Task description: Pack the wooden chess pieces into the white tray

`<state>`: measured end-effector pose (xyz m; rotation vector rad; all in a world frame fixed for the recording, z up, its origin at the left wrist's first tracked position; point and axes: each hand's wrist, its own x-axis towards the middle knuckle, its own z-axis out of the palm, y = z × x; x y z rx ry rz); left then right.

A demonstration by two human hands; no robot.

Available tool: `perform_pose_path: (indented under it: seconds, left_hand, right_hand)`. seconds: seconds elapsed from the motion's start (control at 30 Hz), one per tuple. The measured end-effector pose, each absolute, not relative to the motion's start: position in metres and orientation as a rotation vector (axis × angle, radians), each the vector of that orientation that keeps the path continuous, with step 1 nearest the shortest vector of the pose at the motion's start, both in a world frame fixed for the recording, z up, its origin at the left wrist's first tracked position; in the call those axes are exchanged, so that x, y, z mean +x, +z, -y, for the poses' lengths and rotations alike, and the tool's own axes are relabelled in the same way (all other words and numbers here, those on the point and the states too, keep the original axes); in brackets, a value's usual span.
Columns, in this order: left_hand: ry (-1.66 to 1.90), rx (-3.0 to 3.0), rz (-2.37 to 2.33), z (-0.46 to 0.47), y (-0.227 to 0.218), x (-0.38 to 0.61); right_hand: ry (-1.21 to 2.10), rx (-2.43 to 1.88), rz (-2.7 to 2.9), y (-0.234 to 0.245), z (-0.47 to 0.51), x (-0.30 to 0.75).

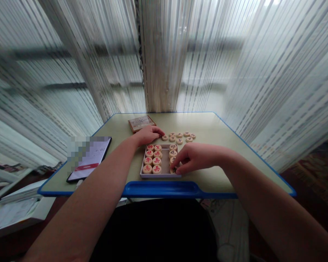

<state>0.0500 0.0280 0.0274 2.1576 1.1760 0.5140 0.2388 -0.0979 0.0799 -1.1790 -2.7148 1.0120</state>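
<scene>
A shallow white box [160,175] on the table holds round wooden xiangqi pieces. Two columns of red-marked pieces [156,161] fill its left side, and one column of dark-marked pieces [173,154] runs along its right side. My right hand [196,157] is over the box's right wall, thumb and finger closed on a dark-marked xiangqi piece [174,170] in the near right corner, partly hidden by the fingers. Beyond the box, my left hand [149,134] stretches its fingers out, tips touching a loose xiangqi piece [164,138]. Several more loose pieces [179,135] lie right of it.
Behind my left hand lies a brown-edged box lid [141,123] with a printed picture. A tablet [91,160] rests at the table's left. The pale table [229,171] has a blue rim and a blue tray groove [161,188] in front. Curtains [164,54] hang behind.
</scene>
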Motion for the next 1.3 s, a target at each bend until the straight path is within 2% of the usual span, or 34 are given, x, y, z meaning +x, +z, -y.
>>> perform_pose_path:
  seconds: [0.5,0.77,1.3]
  left_hand:
    - [0.505,2.159,-1.182,-0.0292,0.0265,0.0496]
    - [0.523,2.136,-1.148,-0.0347,0.0226,0.0483]
    - [0.518,2.149,-1.15,-0.0326,0.0241,0.0491]
  right_hand:
    - [0.917,-1.119,2.671,0.0781,0.0954,0.2422]
    - [0.626,-1.288,2.607,0.0773,0.0911,0.2437]
    - [0.752,-1.212,2.654,0.0779,0.0968,0.2378]
